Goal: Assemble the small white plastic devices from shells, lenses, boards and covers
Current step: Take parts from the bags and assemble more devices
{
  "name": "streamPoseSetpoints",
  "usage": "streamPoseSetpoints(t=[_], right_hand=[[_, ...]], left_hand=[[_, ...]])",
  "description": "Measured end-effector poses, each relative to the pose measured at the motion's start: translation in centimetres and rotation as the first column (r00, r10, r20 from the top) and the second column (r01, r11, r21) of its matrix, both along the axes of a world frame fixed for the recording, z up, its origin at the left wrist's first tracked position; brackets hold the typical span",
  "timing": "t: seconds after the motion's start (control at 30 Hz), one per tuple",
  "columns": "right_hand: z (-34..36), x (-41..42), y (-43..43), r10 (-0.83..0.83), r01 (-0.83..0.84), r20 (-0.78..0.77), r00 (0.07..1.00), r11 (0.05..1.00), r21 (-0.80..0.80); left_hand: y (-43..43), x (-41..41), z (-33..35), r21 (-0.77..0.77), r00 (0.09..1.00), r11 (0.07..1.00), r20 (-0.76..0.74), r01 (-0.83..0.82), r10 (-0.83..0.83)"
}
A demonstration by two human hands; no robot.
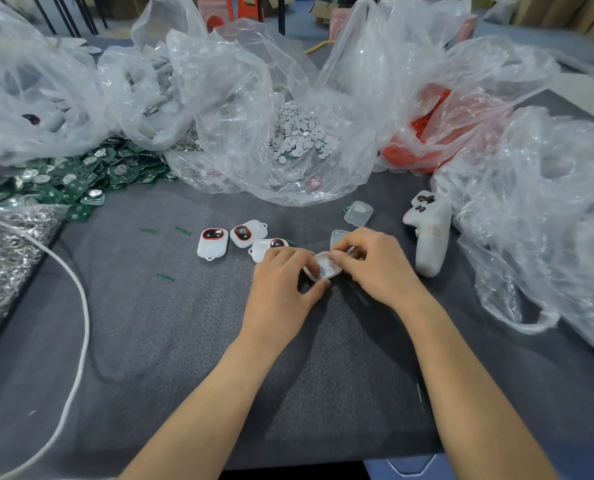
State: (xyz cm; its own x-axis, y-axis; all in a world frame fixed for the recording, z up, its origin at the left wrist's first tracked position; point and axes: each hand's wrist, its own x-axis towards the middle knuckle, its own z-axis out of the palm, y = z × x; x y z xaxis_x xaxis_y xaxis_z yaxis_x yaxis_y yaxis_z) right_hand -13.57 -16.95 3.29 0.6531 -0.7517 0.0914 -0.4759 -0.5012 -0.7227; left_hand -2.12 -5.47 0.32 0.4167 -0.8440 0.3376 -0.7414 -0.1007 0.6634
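Both hands meet over a white plastic shell [324, 265] at the middle of the grey table. My left hand [285, 282] grips its left side with thumb underneath. My right hand [375, 263] pinches its right edge with fingers curled. Three assembled white devices [213, 242] with red-ringed dark lenses lie just to the left. A clear cover [359, 213] with a part inside lies behind my hands, and another pale cover [338, 235] shows just above my right fingers. Green boards [77, 178] are heaped at the left.
Crumpled clear bags ring the table's back and right; one holds white discs [302, 136], another red parts [427, 133]. A white handheld tool [429, 233] lies right of my hands. Shiny metal bits [4, 258] and a white cord [80, 306] are at the left.
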Motion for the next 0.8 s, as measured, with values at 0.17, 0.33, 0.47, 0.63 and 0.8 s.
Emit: streamPoseSetpoints(t=[0.17,0.33,0.47,0.63,0.8], right_hand=[[-0.3,-0.1,0.0,-0.068,0.070,0.144,0.987,0.998,-0.006],[-1.1,0.1,0.1,0.014,-0.009,0.034,0.999,0.992,-0.129],[-1.1,0.3,0.5,0.069,-0.063,0.052,0.996,0.991,-0.117],[-1.0,0.5,0.9,0.102,-0.098,0.048,0.994,0.992,-0.078],[-0.9,0.5,0.9,0.099,-0.095,0.043,0.994,0.991,-0.090]], left_hand=[[0.3,-0.1,0.3,-0.180,0.990,0.983,-0.138,-0.039,0.014],[1.2,6.6,0.9,-0.300,0.960,0.915,-0.010,-0.270,0.280],[2.3,18.1,0.9,0.061,0.787,0.805,0.266,-0.590,0.556],[4.6,24.8,0.8,0.313,0.681,0.633,0.542,-0.708,0.493],[4.5,25.7,1.5,0.264,0.682,0.708,0.610,-0.655,0.403]])
